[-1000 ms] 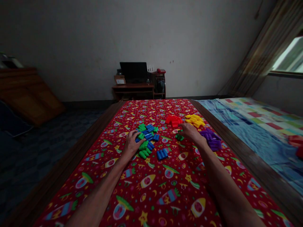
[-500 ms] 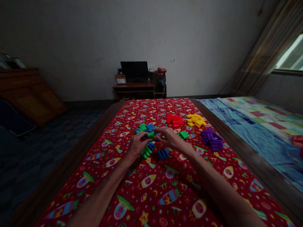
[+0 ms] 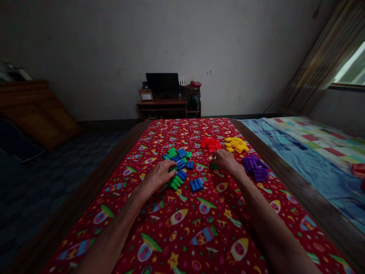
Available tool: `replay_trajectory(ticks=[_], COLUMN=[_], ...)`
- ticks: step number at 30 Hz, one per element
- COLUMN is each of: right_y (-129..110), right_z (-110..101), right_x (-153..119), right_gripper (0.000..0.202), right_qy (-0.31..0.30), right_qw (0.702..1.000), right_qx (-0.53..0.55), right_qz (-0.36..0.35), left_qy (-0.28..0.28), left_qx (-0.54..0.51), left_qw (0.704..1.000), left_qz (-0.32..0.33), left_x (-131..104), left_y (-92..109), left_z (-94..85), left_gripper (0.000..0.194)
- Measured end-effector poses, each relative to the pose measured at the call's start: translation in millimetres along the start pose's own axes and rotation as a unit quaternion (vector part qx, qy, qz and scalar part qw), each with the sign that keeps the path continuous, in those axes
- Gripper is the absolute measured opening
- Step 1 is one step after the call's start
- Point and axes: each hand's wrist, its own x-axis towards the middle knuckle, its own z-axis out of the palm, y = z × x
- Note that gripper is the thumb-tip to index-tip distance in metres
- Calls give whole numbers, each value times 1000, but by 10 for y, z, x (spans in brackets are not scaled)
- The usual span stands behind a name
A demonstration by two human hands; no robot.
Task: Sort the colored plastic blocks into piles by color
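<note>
My left hand [image 3: 160,173] rests at the near-left side of a mixed pile of blue blocks [image 3: 180,163] and green blocks [image 3: 176,183]. Its thumb and fingers are apart, with bits of green showing between them. Over to the right, my right hand [image 3: 228,161] is lowered with its fingertips pinched together, seemingly on a green block [image 3: 215,166] that the hand mostly hides. The small green group seen there earlier is covered by this hand. Nearer to me lie several blue blocks side by side [image 3: 196,185], and a smaller blue piece [image 3: 189,165] sits beside the pile.
Red blocks [image 3: 211,145], yellow blocks [image 3: 236,144] and purple blocks [image 3: 256,168] form separate heaps on the red patterned cloth [image 3: 176,243]. A bed [image 3: 302,152] adjoins the right side. A desk with a monitor [image 3: 162,85] stands against the far wall.
My hands were together over the mixed pile with a green block between them. The right hand has moved right to the green group; the left has drawn slightly back and down.
</note>
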Motion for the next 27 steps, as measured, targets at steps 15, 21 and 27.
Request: replay_trajectory(ticks=[15,21,27], right_y=[-589,49,152], right_z=[45,9,16], right_x=[50,110,107], right_gripper=[23,34,32], right_qy=[68,67,-34], right_qw=[970,997,999], right_qx=[205,26,-10], right_qz=[-114,23,-19], left_qy=[142,138,88], left_qx=[-144,14,-17], left_qw=[978,990,994], left_qz=[-47,-25,-54], left_x=[32,-5,-20], left_y=[386,-199,-416], left_z=[-14,137,179], left_gripper=[33,37,35])
